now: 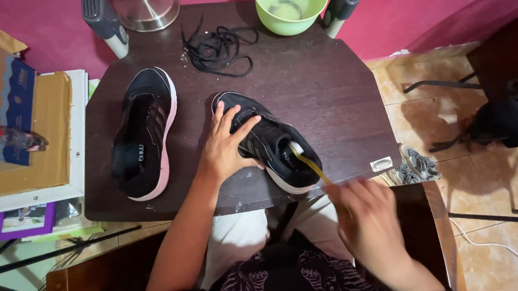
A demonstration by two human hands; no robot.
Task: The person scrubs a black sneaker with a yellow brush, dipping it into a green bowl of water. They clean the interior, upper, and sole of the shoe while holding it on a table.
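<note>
The right hand (364, 213), blurred, closes its grip on a yellow brush (309, 162) whose head is inside the black shoe (267, 142) at the bench's (327, 96) near edge, while the left hand (224, 147) lies flat on that shoe, holding nothing. A second black shoe (144, 133) lies just left; loose black laces (220, 48) lie behind. At the far edge stand a green bowl (291, 7) with some cloudy liquid and a steel bowl (145, 9), bare wood between

— What can't you make out?
— The right hand (364, 216) is motion-blurred, its grip on the thin yellow brush handle (308, 164) unclear; the brush head sits hidden inside the black sneaker (270, 142).
— Anything cropped?
— The round steel pot (146, 8) and light green plastic bowl (291, 7), cut by the top edge.
</note>
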